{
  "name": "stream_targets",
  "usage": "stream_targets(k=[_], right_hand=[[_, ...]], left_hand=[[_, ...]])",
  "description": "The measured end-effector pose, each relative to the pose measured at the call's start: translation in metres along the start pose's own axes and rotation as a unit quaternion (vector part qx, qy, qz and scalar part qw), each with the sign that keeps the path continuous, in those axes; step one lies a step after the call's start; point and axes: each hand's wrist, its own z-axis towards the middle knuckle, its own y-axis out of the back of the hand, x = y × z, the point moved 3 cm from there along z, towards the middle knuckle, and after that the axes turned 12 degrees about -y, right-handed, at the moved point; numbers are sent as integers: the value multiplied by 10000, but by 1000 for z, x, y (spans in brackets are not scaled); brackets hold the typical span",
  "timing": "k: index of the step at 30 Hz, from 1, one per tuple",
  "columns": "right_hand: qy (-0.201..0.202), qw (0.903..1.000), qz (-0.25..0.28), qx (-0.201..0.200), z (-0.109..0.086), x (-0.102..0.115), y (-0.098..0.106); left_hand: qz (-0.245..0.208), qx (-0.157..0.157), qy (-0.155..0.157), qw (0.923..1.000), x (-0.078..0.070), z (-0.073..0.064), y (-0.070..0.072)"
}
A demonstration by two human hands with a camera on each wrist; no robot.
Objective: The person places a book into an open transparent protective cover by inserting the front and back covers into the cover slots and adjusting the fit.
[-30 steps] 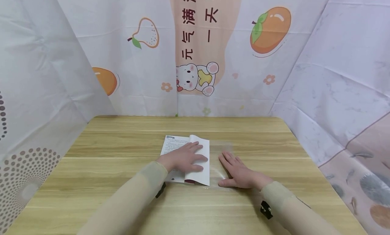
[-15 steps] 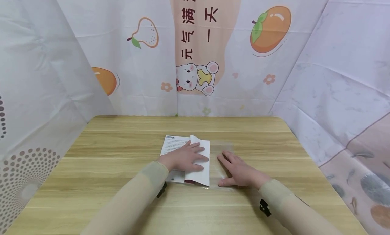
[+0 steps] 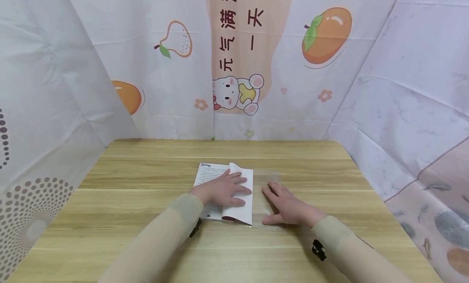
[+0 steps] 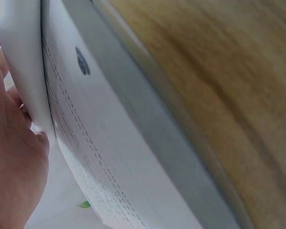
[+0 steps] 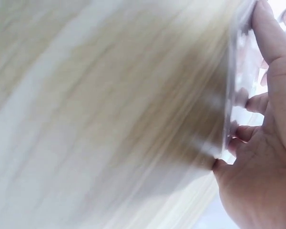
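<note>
An opened book (image 3: 212,178) with printed text lies mid-table in the head view, its thick page block visible in the left wrist view (image 4: 105,119). My left hand (image 3: 223,190) rests with spread fingers on a blank white leaf (image 3: 243,213), which curves up where it folds over the book. A reddish strip shows under the fold's near end. To the right of the leaf a clear plastic sheet (image 3: 259,179) reaches out over the wood. My right hand (image 3: 287,205) lies on that sheet, fingers extended and thumb apart. The right wrist view shows its fingertips on the shiny plastic (image 5: 231,95).
The wooden table (image 3: 146,161) has rounded far corners. White curtains with fruit prints (image 3: 176,87) hang behind it and along both sides. A black wrist strap (image 3: 318,250) shows under the right forearm, another under the left.
My right hand has shifted slightly left across the clear sheet. My left hand has barely moved, and the book has stayed in place.
</note>
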Motion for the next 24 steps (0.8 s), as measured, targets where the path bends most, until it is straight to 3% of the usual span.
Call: stream_targets(k=[9, 12, 18, 24], right_hand=[[-230, 9986, 106, 461, 3, 5, 20], [-78, 9994, -18, 346, 9, 4, 22], [509, 9966, -588, -262, 20, 2, 22], [551, 9971, -485, -205, 30, -7, 18]], left_hand=[[59, 6, -22, 10000, -2, 0, 2], [73, 13, -36, 10000, -1, 0, 2], [-46, 59, 10, 10000, -1, -1, 2], [-107, 41, 10, 9999, 0, -1, 1]])
